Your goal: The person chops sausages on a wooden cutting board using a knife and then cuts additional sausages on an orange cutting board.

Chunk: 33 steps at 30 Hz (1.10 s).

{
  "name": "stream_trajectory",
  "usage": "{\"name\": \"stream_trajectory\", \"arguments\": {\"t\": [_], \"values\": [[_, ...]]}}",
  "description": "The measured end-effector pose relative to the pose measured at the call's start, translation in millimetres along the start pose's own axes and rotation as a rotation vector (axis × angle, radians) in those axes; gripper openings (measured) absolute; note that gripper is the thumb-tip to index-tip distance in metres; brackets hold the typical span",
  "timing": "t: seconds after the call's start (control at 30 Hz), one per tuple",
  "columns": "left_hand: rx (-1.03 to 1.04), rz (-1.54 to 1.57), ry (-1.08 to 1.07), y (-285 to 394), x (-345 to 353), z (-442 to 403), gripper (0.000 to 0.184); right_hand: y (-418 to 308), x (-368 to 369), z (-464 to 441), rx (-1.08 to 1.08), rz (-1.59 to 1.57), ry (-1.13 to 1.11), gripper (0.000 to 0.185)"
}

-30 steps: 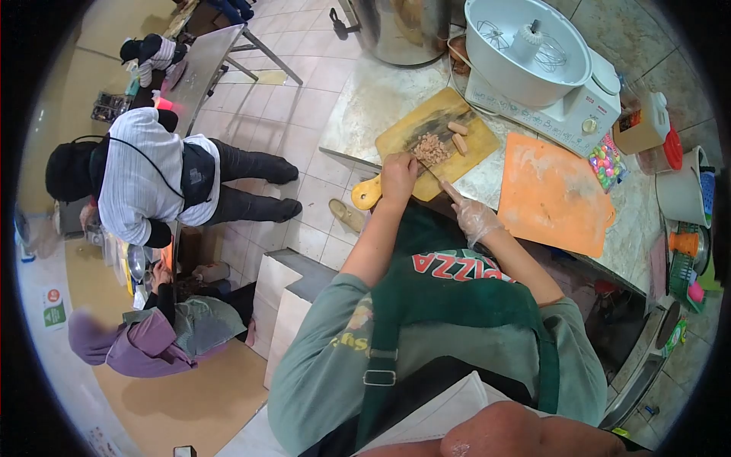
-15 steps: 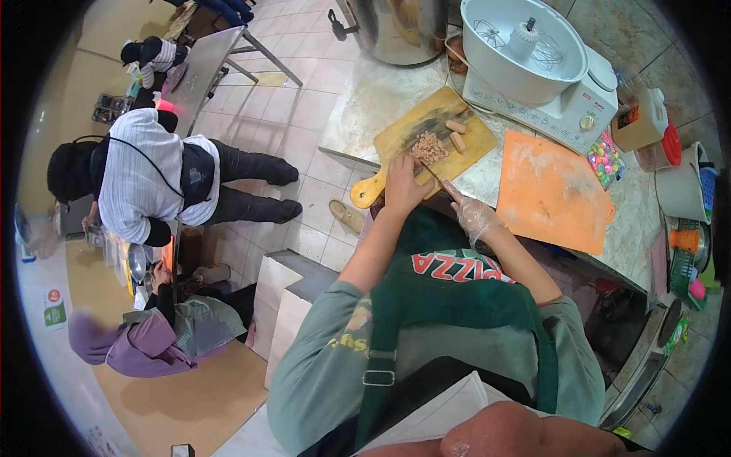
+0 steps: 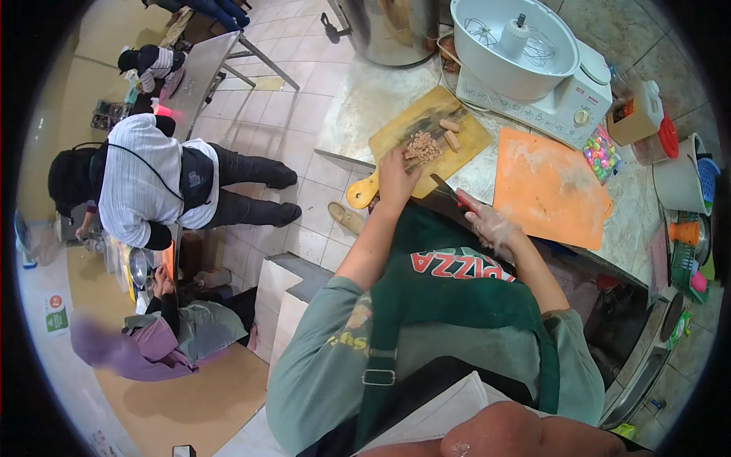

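A yellow wooden cutting board (image 3: 472, 152) lies on the counter, with a heap of chopped sausage (image 3: 423, 148) and a few uncut sausage pieces (image 3: 451, 140) on it. My left hand (image 3: 396, 179) rests at the heap's near left edge, thumb apart from the bent fingers, and no held thing shows in it. In a clear plastic glove, my right hand (image 3: 491, 225) grips a knife (image 3: 445, 184) by its red handle. The blade points toward the board's near edge, away from the heap.
An orange cutting board (image 3: 544, 190) lies to the right. Behind stand a white mixer (image 3: 525, 76) and a large metal pot (image 3: 396, 30). A bag of colourful sweets (image 3: 601, 156) and a jug (image 3: 638, 114) are at the right. Co-workers, one in a striped top (image 3: 141, 179), work at the left table.
My right hand has drawn the knife back from the sausage, toward me and to the right. My left hand has shifted slightly left. A co-worker in purple has leaned.
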<state>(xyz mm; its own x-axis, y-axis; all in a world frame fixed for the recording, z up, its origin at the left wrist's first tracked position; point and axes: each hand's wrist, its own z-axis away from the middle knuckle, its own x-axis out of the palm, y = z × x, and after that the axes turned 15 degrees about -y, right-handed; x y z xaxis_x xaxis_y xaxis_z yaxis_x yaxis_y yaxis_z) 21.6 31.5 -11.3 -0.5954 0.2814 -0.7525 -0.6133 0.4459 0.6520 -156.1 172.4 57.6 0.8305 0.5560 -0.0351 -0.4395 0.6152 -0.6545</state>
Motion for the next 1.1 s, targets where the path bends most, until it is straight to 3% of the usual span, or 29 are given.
{"name": "stream_trajectory", "arguments": {"t": [0.03, 0.1, 0.2, 0.27, 0.53, 0.73, 0.8, 0.9, 0.97, 1.03, 1.1], "values": [[0.015, -0.012, 0.021, -2, 0, -1, 0.05, -4, -1, 7, -0.002, -0.002, 0.004, 0.052], [0.031, -0.028, 0.044, -5, -1, -6, 0.057, -9, -2, 14, -0.071, -0.468, -0.07, 0.049], [0.017, 0.022, -0.012, -4, -4, -16, 0.057, -6, -2, 15, -0.15, -0.552, -0.053, 0.048], [-0.108, 0.074, -0.126, 3, -6, -24, 0.049, 1, -3, 15, -0.194, -0.584, -0.047, 0.048], [-0.031, 0.118, -0.198, 12, 6, -56, 0.042, 7, -2, 26, -0.235, -0.626, 0.025, 0.048], [0.022, 0.035, -0.298, 22, -8, -68, 0.039, 2, 1, 18, -0.163, -0.493, 0.007, 0.049], [0.006, -0.025, -0.335, 28, -14, -72, 0.038, -8, 2, 18, -0.168, -0.197, 0.003, 0.05], [0.019, -0.1, -0.243, 45, -17, -78, 0.035, 37, 0, -36, -0.39, 0.211, 0.104, 0.051], [0.19, -0.075, -0.405, 56, -17, -81, 0.03, 38, -4, -43, -0.508, 0.392, 0.186, 0.052], [0.27, -0.256, -0.35, 60, -1, -79, 0.028, 17, -8, -31, -0.203, 0.331, 0.135, 0.051], [0.35, -0.433, -0.291, 65, 13, -76, 0.026, 21, -9, -33, -0.205, 0.345, 0.16, 0.051]]}}
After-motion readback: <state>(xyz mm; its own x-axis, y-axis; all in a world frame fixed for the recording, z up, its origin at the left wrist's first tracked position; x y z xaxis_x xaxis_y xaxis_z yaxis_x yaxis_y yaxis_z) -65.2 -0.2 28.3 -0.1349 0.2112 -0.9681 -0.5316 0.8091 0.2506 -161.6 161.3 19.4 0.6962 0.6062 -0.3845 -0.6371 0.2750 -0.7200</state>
